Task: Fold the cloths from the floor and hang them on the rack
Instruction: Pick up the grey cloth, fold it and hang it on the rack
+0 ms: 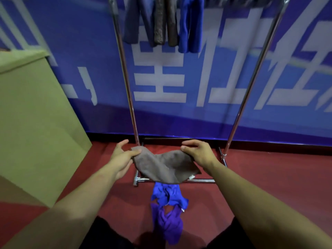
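Note:
A brown cloth point(167, 166) hangs slack in the air between my two hands, low in front of the metal rack point(125, 72). My left hand point(124, 155) pinches its left corner with thumb and fingers. My right hand point(197, 151) grips its right corner from above. On the red floor below lie a crumpled blue cloth point(168, 194) and a purple cloth point(170, 223), touching each other. Several folded cloths point(165, 22), grey-blue, brown and bright blue, hang side by side over the rack's top bar.
A green cabinet point(32, 123) stands to the left, close to the rack's left post. A blue banner wall point(197, 87) with white characters runs behind the rack. The rack's base bars point(201, 180) lie on the floor under the brown cloth.

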Tool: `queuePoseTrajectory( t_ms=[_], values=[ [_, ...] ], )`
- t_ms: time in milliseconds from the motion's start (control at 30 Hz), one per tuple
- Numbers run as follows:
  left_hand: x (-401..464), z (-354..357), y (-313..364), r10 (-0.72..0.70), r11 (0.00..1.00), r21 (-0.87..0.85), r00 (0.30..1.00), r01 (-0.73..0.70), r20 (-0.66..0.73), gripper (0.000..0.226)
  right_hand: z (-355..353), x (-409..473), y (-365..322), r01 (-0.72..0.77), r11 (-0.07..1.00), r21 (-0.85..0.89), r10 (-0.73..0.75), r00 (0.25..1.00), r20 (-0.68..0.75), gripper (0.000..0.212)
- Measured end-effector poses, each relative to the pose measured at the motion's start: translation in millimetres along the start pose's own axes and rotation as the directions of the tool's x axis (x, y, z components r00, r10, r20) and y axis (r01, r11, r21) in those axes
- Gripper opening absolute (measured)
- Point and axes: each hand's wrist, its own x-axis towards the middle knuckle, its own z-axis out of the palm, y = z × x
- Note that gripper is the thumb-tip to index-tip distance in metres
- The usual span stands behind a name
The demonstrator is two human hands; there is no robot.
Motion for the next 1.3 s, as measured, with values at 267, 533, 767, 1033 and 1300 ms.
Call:
queuePoseTrajectory(
  t_ms=[267, 533, 767, 1033, 1300],
  values=[
    [-10.8, -22.0, 9.1, 0.197, 0.964, 0.188, 0.980, -0.189, -0.024, 0.026, -24.8, -2.2, 7.9, 0.006, 0.999, 0.049, 0.001, 0.990, -0.141, 0.007],
    [-9.8, -5.6, 17.2, 0.368, 0.921, 0.174, 0.925, -0.349, -0.094, 0.017, -45.0, 1.6, 2.7, 0.005, 0.989, 0.149, 0.038, 0.959, -0.281, 0.006],
    [-14.5, 4.2, 17.2, 0.412, 0.898, 0.210, 0.906, -0.386, -0.095, 0.023, -48.4, 1.1, -4.2, 0.038, 0.967, 0.251, 0.048, 0.943, -0.330, 0.020],
    [-24.7, 10.2, 23.1, 0.467, 0.876, 0.211, 0.874, -0.434, -0.138, 0.021, -53.7, -12.4, -24.4, 0.120, 0.964, 0.236, -0.031, 0.937, -0.349, 0.021],
    [-33.5, 15.0, 28.3, 0.475, 0.879, 0.134, 0.865, -0.457, -0.162, 0.015, -60.6, -21.5, -32.6, 0.177, 0.950, 0.256, -0.072, 0.925, -0.373, 0.019]
  ],
)
